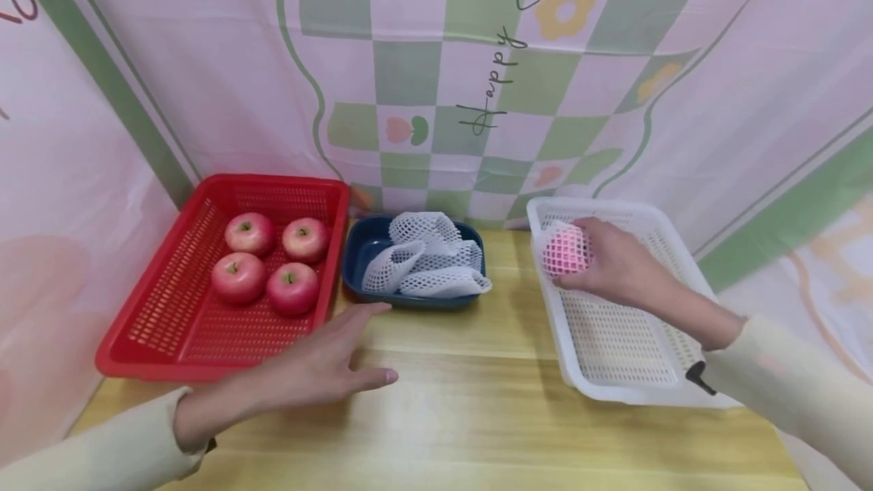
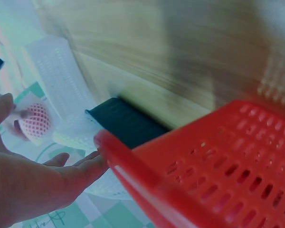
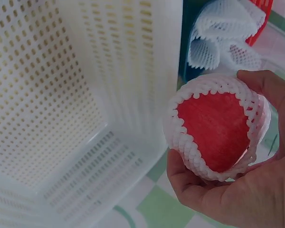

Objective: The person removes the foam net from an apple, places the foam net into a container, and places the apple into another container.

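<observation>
My right hand (image 1: pixel 614 260) grips an apple (image 3: pixel 213 130) sleeved in a white foam net (image 3: pixel 187 147), at the left far corner of the white basket (image 1: pixel 617 392). Red skin shows through the sleeve's open end in the right wrist view. My left hand (image 1: pixel 320 362) is held over the wood table with fingers spread and nothing in them, beside the near right corner of the red basket (image 1: pixel 170 370). Just past its fingertips stands a dark blue tray (image 1: pixel 361 252) with several white foam net sleeves (image 1: pixel 436 256) piled in it.
Several bare apples (image 1: pixel 239 279) lie in the red basket, towards its far half. A patterned curtain (image 1: pixel 409 74) hangs close behind the containers. The wooden table (image 1: pixel 450 415) reaches forward to the near side.
</observation>
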Demonstrator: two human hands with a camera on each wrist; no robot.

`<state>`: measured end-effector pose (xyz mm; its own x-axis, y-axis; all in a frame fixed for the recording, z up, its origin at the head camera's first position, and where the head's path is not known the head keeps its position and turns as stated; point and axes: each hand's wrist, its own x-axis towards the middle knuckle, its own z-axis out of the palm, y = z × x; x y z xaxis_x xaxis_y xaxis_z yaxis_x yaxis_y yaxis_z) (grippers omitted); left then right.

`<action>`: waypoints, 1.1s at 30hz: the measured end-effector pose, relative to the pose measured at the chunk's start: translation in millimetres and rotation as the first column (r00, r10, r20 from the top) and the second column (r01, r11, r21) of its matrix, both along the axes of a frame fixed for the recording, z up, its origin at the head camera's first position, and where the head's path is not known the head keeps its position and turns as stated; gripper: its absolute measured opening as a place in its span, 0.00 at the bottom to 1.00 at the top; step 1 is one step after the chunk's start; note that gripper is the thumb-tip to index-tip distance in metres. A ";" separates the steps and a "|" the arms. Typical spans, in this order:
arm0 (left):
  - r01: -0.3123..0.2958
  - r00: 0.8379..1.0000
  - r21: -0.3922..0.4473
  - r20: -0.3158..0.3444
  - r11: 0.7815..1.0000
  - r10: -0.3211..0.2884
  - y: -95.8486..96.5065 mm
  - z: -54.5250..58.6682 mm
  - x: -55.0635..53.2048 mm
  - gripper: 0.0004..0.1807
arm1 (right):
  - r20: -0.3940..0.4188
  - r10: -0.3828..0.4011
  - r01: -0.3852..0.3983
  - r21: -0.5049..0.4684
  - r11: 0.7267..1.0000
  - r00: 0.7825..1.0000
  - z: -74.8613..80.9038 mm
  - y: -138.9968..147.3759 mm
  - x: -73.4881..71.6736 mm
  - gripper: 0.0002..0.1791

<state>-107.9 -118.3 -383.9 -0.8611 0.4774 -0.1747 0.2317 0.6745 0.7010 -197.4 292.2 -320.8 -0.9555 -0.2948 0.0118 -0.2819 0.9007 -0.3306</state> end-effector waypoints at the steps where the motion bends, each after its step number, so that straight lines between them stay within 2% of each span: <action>1: 0.005 1.000 0.005 0.000 1.000 -0.005 0.6 -1.0 0.8 0.49 | -0.005 0.012 -0.012 -0.007 1.000 1.000 0.5 -3.4 2.9 0.48; 9: 0.018 1.000 0.039 0.018 0.999 -0.019 6.1 -11.3 3.3 0.49 | -0.009 0.052 -0.052 -0.032 0.998 0.999 1.1 -25.8 25.9 0.52; 17: 0.025 0.999 0.088 0.025 0.996 -0.027 12.6 -24.4 7.2 0.48 | -0.018 0.105 -0.106 -0.065 0.992 0.994 -6.4 -42.5 46.0 0.50; 25: 0.020 0.998 0.155 0.060 0.988 -0.030 19.3 -36.1 9.7 0.49 | -0.007 0.139 -0.139 -0.067 0.988 0.990 -20.7 -53.3 62.8 0.52; 33: 0.006 0.995 0.167 0.100 0.986 -0.023 24.5 -45.9 10.0 0.48 | -0.010 0.181 -0.182 -0.091 0.979 0.983 -41.4 -58.3 76.1 0.50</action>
<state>-98.0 -93.7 -429.8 -0.8360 0.5190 -0.1781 0.1623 0.5440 0.8232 -121.3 233.8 -362.1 -0.8862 -0.4609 0.0482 -0.4386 0.8007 -0.4081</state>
